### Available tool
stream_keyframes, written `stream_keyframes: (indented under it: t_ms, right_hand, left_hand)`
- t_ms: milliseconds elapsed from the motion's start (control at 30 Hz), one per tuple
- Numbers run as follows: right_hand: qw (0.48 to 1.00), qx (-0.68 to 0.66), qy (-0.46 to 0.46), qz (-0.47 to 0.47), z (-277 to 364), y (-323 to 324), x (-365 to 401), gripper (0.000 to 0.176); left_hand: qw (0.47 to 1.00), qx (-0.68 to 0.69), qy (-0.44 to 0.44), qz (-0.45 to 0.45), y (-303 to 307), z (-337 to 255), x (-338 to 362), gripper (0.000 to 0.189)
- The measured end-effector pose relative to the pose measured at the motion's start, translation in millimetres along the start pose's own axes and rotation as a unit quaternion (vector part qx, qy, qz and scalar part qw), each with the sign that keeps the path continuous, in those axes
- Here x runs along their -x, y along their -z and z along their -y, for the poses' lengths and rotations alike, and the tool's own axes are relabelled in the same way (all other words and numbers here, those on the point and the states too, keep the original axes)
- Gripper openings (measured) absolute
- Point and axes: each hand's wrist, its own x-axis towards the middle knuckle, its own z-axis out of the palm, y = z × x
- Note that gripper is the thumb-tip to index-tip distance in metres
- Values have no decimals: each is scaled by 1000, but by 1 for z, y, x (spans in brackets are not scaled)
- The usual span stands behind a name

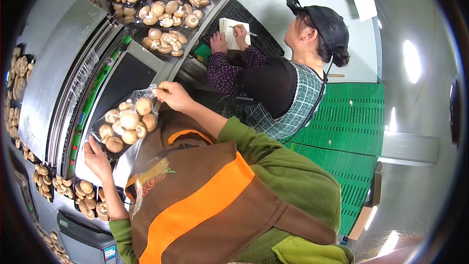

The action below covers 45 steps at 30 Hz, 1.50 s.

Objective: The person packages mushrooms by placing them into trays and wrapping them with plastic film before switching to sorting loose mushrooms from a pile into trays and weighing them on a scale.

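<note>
A black tray of brown mushrooms in clear plastic film is tilted toward me, beside the dark plate of a wrapping machine. My right hand is closed, pinching a gathered end of the film at the tray's upper corner. At the opposite lower corner, my left hand grips the tray's edge, its fingers partly hidden. The machine's steel body and a green control strip with small buttons lie beyond the tray.
Packed mushroom trays are heaped at the top. More trays sit at the lower left by a grey scale. Close by, a co-worker in a black cap writes in a notebook. Green slatted panels stand behind.
</note>
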Motion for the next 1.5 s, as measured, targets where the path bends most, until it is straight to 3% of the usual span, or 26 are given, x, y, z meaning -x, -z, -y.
stream_keyframes:
  t_ms: [67,133,267,333,600,700,767,800,867,967,1100,1267,1300,1500]
  right_hand:
    - [995,67,58,-41,10,3,2,24]
    - [997,50,49,-42,14,7,0,24]
    - [997,-53,-51,-32,0,16,-10,26]
    - [969,-220,-109,-33,-14,15,-11,25]
    - [889,-366,-253,112,-16,10,23,31]
    - [906,-330,-229,133,-12,8,27,27]
    - [979,-148,-121,73,-14,0,27,22]
    - [979,-148,-121,73,-21,-1,26,22]
    - [992,-126,-14,22,-36,-1,23,18]
    - [989,-136,58,-15,-39,0,26,12]
    - [982,-182,38,-36,-32,-11,26,9]
    - [984,-113,134,-42,-7,-24,35,7]
    - [982,-31,178,-58,-7,-30,33,7]
    - [987,28,154,24,-2,-43,21,7]
  left_hand:
    - [1000,-7,2,2,-1,-2,1,43]
    - [1000,-13,2,3,-1,-1,1,43]
    - [1000,4,-14,-10,-1,-1,0,40]
    - [1000,-1,-10,1,-1,-2,1,39]
    - [999,-48,-21,0,-6,1,4,37]
    - [998,-51,-31,-11,-5,-3,6,38]
    - [998,-48,-31,-8,-5,-2,6,38]
    - [999,-44,-30,-6,-5,-2,6,38]
    - [999,-45,-24,-5,-4,-1,6,38]
    - [999,-39,-20,-5,-3,1,6,39]
    - [999,-39,-23,-6,-4,0,5,39]
    - [999,-36,-19,-15,-6,1,8,38]
    - [998,-46,-22,-21,-8,3,9,38]
    - [996,-59,-50,-48,-11,6,6,38]
